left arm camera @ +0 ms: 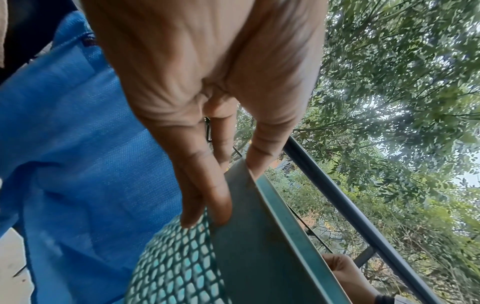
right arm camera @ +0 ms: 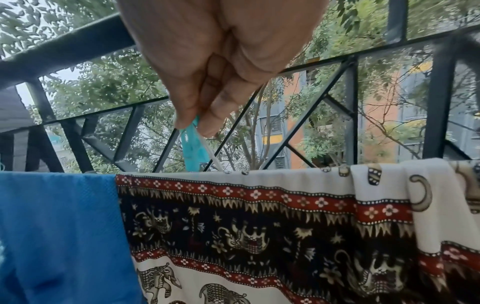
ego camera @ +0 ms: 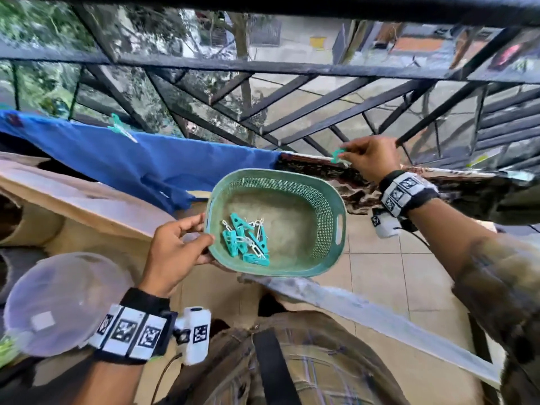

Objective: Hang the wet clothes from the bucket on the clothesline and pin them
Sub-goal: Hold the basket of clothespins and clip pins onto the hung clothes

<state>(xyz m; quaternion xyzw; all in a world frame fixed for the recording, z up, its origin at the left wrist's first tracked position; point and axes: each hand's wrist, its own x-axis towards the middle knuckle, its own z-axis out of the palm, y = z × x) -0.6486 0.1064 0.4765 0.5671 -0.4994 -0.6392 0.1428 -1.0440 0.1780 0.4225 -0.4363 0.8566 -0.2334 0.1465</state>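
My left hand (ego camera: pixel 187 244) grips the rim of a green mesh basket (ego camera: pixel 327 200) with several teal and white clothespins (ego camera: pixel 248 241) lying in it. In the left wrist view the thumb and fingers (left arm camera: pixel 207 197) pinch the basket wall (left arm camera: pixel 259 236). My right hand (ego camera: pixel 365 159) pinches a teal clothespin (right arm camera: pixel 193 148) just above the top edge of a patterned elephant-print cloth (right arm camera: pixel 259 226) draped on the line. A blue garment (ego camera: pixel 131 162) hangs to its left, held by a teal pin (ego camera: pixel 119 127).
A black metal railing (ego camera: pixel 292 106) runs right behind the line, with trees and buildings beyond. A clear plastic lid or bowl (ego camera: pixel 64 302) sits at lower left. Beige boards (ego camera: pixel 87 206) lie under the blue garment. Tiled floor (ego camera: pixel 394 267) shows below the basket.
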